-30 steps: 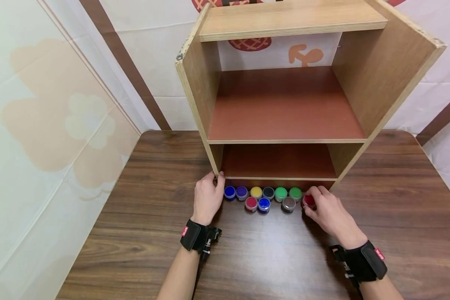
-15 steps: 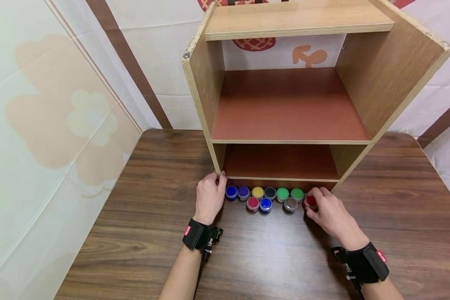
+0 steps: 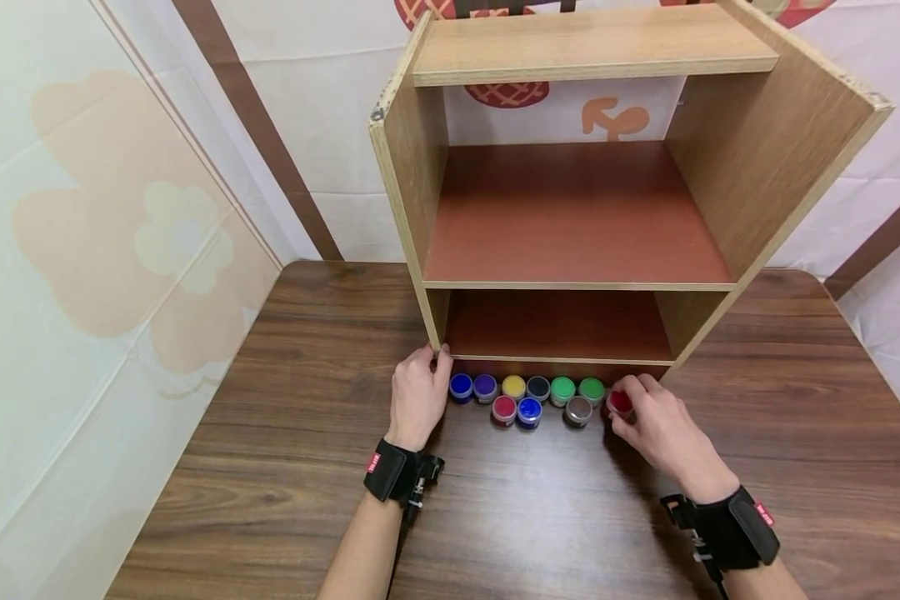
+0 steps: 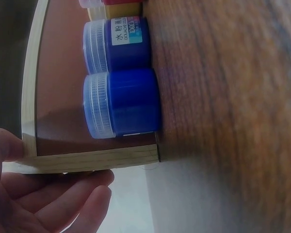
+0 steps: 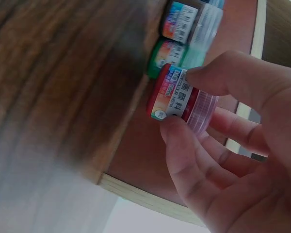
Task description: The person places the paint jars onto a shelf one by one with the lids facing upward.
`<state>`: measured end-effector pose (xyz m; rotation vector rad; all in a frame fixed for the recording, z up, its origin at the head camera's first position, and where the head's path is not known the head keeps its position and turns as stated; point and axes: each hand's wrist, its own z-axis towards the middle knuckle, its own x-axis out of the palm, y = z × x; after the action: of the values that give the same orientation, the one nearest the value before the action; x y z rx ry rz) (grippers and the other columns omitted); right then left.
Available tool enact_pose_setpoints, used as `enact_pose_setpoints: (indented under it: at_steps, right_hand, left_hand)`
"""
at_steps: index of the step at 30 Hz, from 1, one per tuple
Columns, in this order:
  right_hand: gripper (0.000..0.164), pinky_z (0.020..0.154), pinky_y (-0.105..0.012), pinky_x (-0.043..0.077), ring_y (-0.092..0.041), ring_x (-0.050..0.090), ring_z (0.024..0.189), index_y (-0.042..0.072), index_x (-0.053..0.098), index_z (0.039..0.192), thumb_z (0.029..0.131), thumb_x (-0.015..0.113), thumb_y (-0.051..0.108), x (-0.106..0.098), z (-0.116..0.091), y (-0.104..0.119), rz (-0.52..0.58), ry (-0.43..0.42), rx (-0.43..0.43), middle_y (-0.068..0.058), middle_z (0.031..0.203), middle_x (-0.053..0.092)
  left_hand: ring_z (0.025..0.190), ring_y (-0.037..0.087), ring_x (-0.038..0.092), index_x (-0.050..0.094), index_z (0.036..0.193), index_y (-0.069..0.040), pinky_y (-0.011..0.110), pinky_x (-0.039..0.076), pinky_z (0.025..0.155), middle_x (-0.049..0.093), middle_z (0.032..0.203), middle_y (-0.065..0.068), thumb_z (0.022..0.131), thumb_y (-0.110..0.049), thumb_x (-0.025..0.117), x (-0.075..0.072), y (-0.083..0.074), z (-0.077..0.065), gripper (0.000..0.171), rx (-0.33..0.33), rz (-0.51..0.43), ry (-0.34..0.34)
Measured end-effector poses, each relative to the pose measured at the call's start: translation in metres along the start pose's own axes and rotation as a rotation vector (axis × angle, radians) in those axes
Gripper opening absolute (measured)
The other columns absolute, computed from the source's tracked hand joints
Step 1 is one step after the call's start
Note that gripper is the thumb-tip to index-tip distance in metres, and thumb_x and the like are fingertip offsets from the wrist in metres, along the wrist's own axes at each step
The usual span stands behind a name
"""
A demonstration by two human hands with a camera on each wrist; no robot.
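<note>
My left hand (image 3: 416, 395) grips the lower left edge of a wooden shelf unit (image 3: 581, 221), thumb inside the panel and fingers outside in the left wrist view. At the unit's right end, my right hand (image 3: 663, 429) pinches a small red paint jar (image 5: 177, 94) between thumb and fingers, its label showing. Several more paint jars line the base: a blue jar (image 3: 461, 387) nearest my left hand, then purple (image 3: 485, 387), yellow (image 3: 513, 387), black (image 3: 537, 389) and green (image 3: 592, 390). In front sit another red jar (image 3: 504, 409), a bright blue one (image 3: 528, 411) and a grey-brown one (image 3: 577, 411).
The shelf unit stands on a dark wood-grain table (image 3: 307, 375), its red-brown boards (image 3: 577, 212) facing me. Behind it hangs a patterned white cloth (image 3: 330, 108). A pale flower-printed panel (image 3: 120, 250) rises on the left.
Both hands keep their holds, and the jars stay where they were. The head view has shifted slightly.
</note>
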<state>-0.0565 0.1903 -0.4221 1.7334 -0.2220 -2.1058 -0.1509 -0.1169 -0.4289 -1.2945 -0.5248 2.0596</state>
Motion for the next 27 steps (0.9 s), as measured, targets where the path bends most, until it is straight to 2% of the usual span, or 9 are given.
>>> enact_pose_setpoints:
  at_steps: [12, 19, 27]
  right_hand:
    - [0.025, 0.059, -0.029, 0.044, -0.012, 0.050, 0.069, 0.004, 0.058, 0.098, 0.079, 0.073, 0.010, -0.018, 0.005, 0.025, -0.012, -0.072, -0.075, -0.006, 0.085, 0.054]
    - [0.023, 0.056, -0.024, 0.043, -0.011, 0.048, 0.067, 0.003, 0.060, 0.095, 0.078, 0.074, 0.010, -0.030, 0.017, 0.056, -0.002, -0.126, -0.125, -0.006, 0.082, 0.054]
    - [0.025, 0.061, -0.028, 0.051, -0.013, 0.058, 0.072, 0.004, 0.061, 0.102, 0.081, 0.072, 0.012, -0.047, 0.040, 0.101, 0.065, -0.162, -0.250, -0.008, 0.094, 0.058]
  left_hand:
    - [0.051, 0.015, 0.047, 0.052, 0.062, -0.013, 0.027, 0.031, 0.044, 0.043, 0.059, -0.001, 0.098, -0.026, 0.051, -0.001, -0.001, 0.000, 0.038, -0.002, 0.007, -0.001]
    - [0.050, 0.014, 0.045, 0.051, 0.062, -0.014, 0.026, 0.030, 0.043, 0.041, 0.059, -0.002, 0.098, -0.027, 0.050, -0.002, 0.000, 0.002, 0.039, 0.012, 0.011, 0.006]
    - [0.051, 0.014, 0.046, 0.050, 0.062, -0.014, 0.026, 0.031, 0.044, 0.042, 0.060, -0.001, 0.098, -0.027, 0.051, -0.004, -0.001, -0.002, 0.038, -0.001, 0.012, 0.001]
